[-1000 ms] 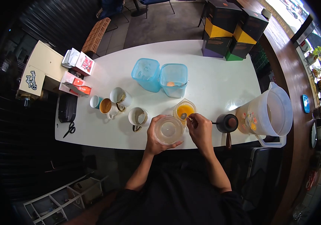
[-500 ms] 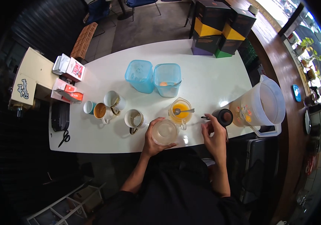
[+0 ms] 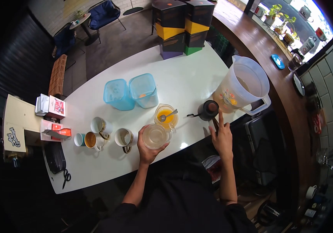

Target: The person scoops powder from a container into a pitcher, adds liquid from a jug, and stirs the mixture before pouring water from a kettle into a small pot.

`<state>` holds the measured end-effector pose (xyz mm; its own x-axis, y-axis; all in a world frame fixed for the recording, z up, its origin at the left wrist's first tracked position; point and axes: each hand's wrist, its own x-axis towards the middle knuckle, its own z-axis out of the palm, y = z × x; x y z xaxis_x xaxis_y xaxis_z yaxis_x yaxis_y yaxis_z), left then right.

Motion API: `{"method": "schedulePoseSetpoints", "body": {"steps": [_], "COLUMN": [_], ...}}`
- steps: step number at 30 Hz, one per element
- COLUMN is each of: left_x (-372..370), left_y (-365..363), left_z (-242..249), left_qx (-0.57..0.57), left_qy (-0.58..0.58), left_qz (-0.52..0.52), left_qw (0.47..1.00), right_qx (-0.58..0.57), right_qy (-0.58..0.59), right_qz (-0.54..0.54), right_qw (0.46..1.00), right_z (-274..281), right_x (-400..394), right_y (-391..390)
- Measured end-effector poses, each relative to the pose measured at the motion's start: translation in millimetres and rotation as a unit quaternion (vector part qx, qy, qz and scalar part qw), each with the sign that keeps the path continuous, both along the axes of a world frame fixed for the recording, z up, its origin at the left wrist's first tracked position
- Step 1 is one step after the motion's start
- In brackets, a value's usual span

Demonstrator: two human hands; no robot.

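Observation:
My left hand (image 3: 146,155) is closed around a round, clear cup (image 3: 154,136), tilted so its opening faces me. The cup overlaps the handle side of a clear glass jug (image 3: 174,119), which holds orange liquid and a metal spoon (image 3: 168,115). My right hand (image 3: 223,139) is open, index finger stretched out and thumb apart. Its fingertips are right beside a small black pot (image 3: 208,113) with a brown top and a thin curved spout. A large translucent pitcher (image 3: 234,83) with a floral print stands just beyond that hand.
Two blue plastic containers (image 3: 114,96) stand mid-table. Several mugs (image 3: 125,136) sit on the left, with scissors (image 3: 66,178) near the table's corner. Stacked dark boxes (image 3: 169,15) occupy the far end. A wooden counter (image 3: 248,42) runs along the right.
The view has turned, shifting the table leftward. My right hand's fingers have gone from bunched to stretched out, by the black pot. My left hand still holds the cup, now overlapping the jug.

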<state>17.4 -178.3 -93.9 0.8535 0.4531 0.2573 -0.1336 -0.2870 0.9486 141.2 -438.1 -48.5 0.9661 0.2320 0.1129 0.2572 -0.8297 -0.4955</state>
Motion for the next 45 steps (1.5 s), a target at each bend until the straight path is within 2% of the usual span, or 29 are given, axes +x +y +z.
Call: {"method": "schedulePoseSetpoints", "body": {"steps": [5,7,14,18,20,25,32,35,38,45], "left_x": [0.0,-2.0,-2.1,-1.2,-1.7,-2.6,-2.3,-2.3,-2.0,-1.3], "left_y": [-2.1,1.2,0.1,-5.1,-4.3,-3.7,-8.3,-8.2,-8.2,-4.7], "left_z": [2.6,-3.8,-3.7,6.1,3.5,6.6,19.7,21.3,20.6,24.4], "left_qx": [-0.057,-0.035,0.005,-0.012,0.020,0.097,0.234,0.201,0.219,0.230], "left_qy": [0.007,0.011,0.009,0.015,0.014,0.032,0.036,0.038,0.044,0.052], "left_qz": [0.021,0.031,0.057,0.084,0.104,0.127,0.149,0.147,0.160,0.156], "left_qw": [0.998,0.999,0.998,0.996,0.994,0.987,0.960,0.968,0.961,0.959], "right_qx": [0.000,0.020,0.141,0.140,0.198,0.237,0.107,0.046,0.014,-0.019], "right_qy": [0.015,-0.006,0.027,0.031,-0.079,-0.151,-0.183,-0.210,-0.248,-0.286], "right_qz": [0.007,0.056,0.052,0.055,0.082,0.117,0.182,0.207,0.228,0.256], "right_qw": [1.000,0.998,0.988,0.988,0.974,0.953,0.960,0.954,0.941,0.923], "right_z": [-20.2,-27.9,-30.1,-19.1,-6.4,36.8,46.5,51.3,56.9,68.1], "right_x": [20.3,28.9,31.4,30.1,29.2,36.7,45.9,46.7,48.0,52.0], "right_y": [7.3,6.4,8.4,13.7,20.7,40.7,66.1,70.8,74.7,76.4]}}
